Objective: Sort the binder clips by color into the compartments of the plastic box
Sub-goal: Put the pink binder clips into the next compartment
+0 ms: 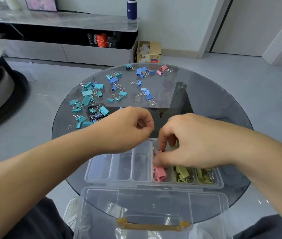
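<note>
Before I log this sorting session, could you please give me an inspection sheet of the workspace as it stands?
Surface: round glass table, dark-tinted.
Job's things: plastic box open, lid toward the person; three left compartments empty, pink clips in the fourth, yellow-green clips in the last two; teal clips, blue clips and two loose pink clips unsorted on the table.
Clutter: nothing seen.
Hands: left hand curled above the box, nothing visible in it; right hand pinches one of the pink clips in the fourth compartment.
Cables: nothing seen.
Surroundings: low cabinet, blue bottle on it, cardboard box on the floor.
</note>
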Tool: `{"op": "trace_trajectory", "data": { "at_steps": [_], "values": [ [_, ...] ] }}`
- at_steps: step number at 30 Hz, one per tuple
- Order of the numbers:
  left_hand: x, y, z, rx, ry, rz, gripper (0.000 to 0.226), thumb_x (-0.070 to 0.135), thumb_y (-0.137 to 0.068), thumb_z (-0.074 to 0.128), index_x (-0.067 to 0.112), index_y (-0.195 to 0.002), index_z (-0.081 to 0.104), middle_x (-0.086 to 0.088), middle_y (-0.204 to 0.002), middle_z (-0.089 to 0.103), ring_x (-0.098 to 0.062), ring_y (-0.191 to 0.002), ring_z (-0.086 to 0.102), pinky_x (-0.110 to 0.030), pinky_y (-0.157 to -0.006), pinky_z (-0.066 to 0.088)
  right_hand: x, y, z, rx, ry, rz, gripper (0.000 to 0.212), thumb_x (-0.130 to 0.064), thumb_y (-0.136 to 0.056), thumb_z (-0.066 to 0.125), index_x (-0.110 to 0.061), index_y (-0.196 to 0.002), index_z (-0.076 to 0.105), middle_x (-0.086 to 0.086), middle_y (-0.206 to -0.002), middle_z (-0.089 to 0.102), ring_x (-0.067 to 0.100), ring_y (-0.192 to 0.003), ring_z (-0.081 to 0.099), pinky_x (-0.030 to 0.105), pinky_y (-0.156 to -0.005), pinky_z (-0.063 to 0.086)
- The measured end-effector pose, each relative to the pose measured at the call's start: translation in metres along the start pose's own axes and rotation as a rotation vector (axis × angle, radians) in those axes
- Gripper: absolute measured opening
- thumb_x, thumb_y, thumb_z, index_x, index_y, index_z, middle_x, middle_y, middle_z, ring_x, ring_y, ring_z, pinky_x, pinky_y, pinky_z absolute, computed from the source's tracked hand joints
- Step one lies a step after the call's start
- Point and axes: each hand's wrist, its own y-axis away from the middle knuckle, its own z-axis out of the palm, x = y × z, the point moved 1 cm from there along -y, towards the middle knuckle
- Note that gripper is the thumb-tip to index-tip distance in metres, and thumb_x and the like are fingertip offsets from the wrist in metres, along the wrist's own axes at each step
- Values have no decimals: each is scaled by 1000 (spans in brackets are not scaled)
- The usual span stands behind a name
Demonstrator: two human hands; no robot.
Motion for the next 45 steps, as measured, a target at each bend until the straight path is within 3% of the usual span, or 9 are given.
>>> {"op": "trace_trajectory", "data": {
  "at_steps": [4,11,16,20,25,29,34,38,45],
  "values": [
    [0,-1,1,5,-1,6,11,28,-92,59,34,-87,67,18,-81,71,6,-74,65,-7,-65,51,-1,0,2,-44,29,-8,48,-74,-57,75,-36,-87,67,-15,-75,60,-9,-71,54,19,-49,35],
    [1,-1,3,-16,-19,11,10,28,-91,58,33,-88,67,17,-84,72,3,-77,65,-24,-74,57,-1,-2,-1,-35,-4,-57,37,-58,-65,81,-33,-85,61,-13,-78,58,-4,-70,52,21,-52,36],
    [-4,-13,-3,14,-13,-13,12,30,-91,58,34,-84,66,27,-81,69,5,-72,65,-10,-61,51,2,-5,-4,-151,-15,-86,44,-58,-61,84,-34,-86,57,-17,-77,55,-8,-72,51,19,-50,33],
    [-8,-59,-23,96,-51,-30,11,30,-92,58,32,-84,67,18,-74,69,5,-67,62,-11,-56,43,30,-32,-38,-174,-279,-80,29,-50,-71,81,-33,-88,65,-11,-75,69,-1,-58,58,23,-52,47],
    [-17,-156,-53,203,-244,-79,22,12,-93,53,22,-102,70,6,-100,69,-14,-85,61,-24,-73,45,110,-136,-64,322,-217,155,15,-16,-93,64,-27,-87,71,-4,-98,73,16,-88,64,26,-73,47],
    [-30,-215,-62,217,-272,-164,27,6,-90,54,15,-108,72,-5,-104,70,-21,-86,63,-30,-72,50,166,-225,-53,301,-142,294,34,-17,-98,52,-26,-128,64,4,-137,57,24,-115,53,28,-87,42],
    [-44,-243,-53,235,-261,-177,25,3,-89,56,17,-100,73,-5,-101,71,-21,-85,66,-30,-70,54,181,-291,-43,242,-91,239,52,-49,-98,45,-36,-148,43,5,-167,16,33,-152,7,49,-121,16],
    [-51,-236,-47,248,-222,-120,28,4,-90,53,19,-103,73,0,-95,70,-12,-67,64,-29,-67,56,178,-297,-39,359,74,198,38,-46,-97,48,-29,-127,63,9,-134,56,32,-125,47,46,-103,41],
    [-44,-174,-49,277,-194,-6,26,9,-93,51,22,-102,72,8,-90,67,-3,-70,59,-15,-60,45,146,-225,-19,335,4,175,26,-37,-96,61,-21,-115,68,9,-111,51,33,-119,48,37,-101,40]
  ]
}}
